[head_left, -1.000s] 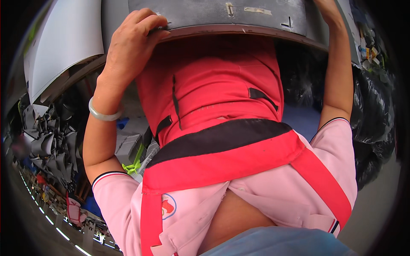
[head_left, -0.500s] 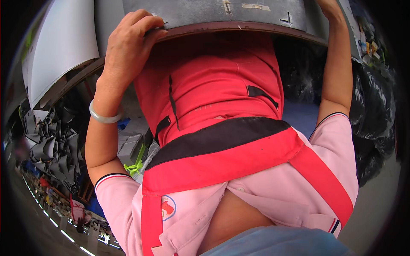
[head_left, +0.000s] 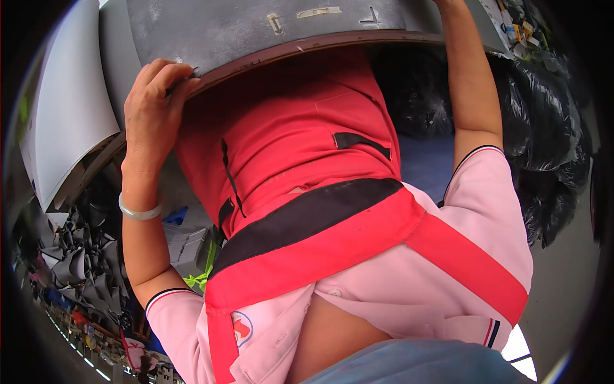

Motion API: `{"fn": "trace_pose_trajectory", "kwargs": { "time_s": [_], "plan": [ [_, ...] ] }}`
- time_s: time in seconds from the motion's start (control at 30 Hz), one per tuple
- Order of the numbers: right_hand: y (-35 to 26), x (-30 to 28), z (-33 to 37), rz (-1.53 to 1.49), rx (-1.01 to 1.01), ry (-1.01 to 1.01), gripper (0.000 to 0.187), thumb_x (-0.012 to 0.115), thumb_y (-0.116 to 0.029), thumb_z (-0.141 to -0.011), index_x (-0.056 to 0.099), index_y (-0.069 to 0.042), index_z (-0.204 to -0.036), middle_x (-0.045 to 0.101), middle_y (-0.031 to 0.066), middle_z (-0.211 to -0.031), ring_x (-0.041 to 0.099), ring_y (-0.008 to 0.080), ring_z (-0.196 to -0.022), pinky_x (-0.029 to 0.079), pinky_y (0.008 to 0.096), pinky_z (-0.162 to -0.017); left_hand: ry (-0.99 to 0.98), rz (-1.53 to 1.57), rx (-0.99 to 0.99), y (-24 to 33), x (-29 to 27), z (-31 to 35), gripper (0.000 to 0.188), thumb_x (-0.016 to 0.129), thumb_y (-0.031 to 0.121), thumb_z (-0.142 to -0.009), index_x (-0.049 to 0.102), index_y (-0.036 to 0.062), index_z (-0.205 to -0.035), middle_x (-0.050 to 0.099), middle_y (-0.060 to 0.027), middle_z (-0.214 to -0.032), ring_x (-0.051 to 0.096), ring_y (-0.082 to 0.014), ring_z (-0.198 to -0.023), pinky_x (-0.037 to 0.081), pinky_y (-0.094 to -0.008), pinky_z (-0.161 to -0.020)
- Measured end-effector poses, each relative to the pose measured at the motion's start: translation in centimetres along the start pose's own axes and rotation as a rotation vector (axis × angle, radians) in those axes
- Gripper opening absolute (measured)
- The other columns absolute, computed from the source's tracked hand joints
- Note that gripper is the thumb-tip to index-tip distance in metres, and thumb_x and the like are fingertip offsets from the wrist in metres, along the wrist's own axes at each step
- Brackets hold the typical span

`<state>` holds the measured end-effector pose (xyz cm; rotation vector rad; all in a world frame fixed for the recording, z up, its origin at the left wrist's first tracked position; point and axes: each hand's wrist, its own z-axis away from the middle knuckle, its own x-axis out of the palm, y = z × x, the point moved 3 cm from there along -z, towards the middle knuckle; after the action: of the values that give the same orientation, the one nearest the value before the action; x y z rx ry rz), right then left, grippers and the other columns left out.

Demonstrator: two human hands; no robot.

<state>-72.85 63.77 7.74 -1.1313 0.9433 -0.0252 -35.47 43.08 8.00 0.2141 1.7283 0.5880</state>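
At the upper left, my left hand rests at the front edge of a dark grey board. Its fingers are curled toward the thumb, with a dark sliver between them that I cannot make out. Strips of tan tape and dark corner marks lie on the board's top, and a brown rim runs along its front. Of my right arm, the forearm rises past the board's right end. The right hand itself is cut off by the top of the picture.
Large pale sheets curve down at the left. Below them lies a heap of dark grey scraps. Black plastic bags stand at the right, and small boxes sit at the far right. My red apron hangs against the board.
The view has shifted, so the board and both arms sit further left. My left hand appears lower in the picture, still at the board's edge. The right hand has passed out of sight at the top.
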Motion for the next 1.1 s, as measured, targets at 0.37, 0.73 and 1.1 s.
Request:
{"fn": "trace_pose_trajectory", "kwargs": {
  "time_s": [0.37,0.73,1.1],
  "plan": [
    [-1.2,0.8,0.6,0.187,-0.034,0.103,0.025,0.070,-0.025,-0.091,0.069,-0.001,-0.089,0.063,-0.0002,-0.078,0.054,0.0101,-0.074,0.045,0.0286,-0.069,-0.014,-0.054,0.023,1.4,-0.5,-2.4,0.023,0.073,0.023,-0.090,0.070,0.0022,-0.100,0.065,-0.0088,-0.090,0.065,-0.0244,-0.077,0.050,-0.0347,-0.072],
    [5.5,-0.8,-0.5,0.051,-0.079,0.179,0.029,0.074,-0.029,-0.094,0.074,-0.006,-0.111,0.068,-0.0055,-0.095,0.060,0.0048,-0.090,0.045,0.0192,-0.084,0.431,-0.111,0.251,6.1,9.9,-12.4,0.009,0.058,0.013,-0.088,0.062,0.0052,-0.086,0.060,-0.0155,-0.088,0.062,-0.0313,-0.087,0.050,-0.0412,-0.079],
    [-2.2,3.0,11.6,0.238,-0.225,0.014,0.015,0.068,-0.012,-0.096,0.074,-0.002,-0.106,0.071,0.0019,-0.093,0.064,0.0096,-0.085,0.050,0.0250,-0.079,0.309,-0.215,0.122,6.4,9.8,-12.1,0.030,0.052,0.024,-0.100,0.065,0.0096,-0.124,0.056,-0.0161,-0.135,0.047,-0.0335,-0.134,0.029,-0.0687,-0.111]
  ]
}}
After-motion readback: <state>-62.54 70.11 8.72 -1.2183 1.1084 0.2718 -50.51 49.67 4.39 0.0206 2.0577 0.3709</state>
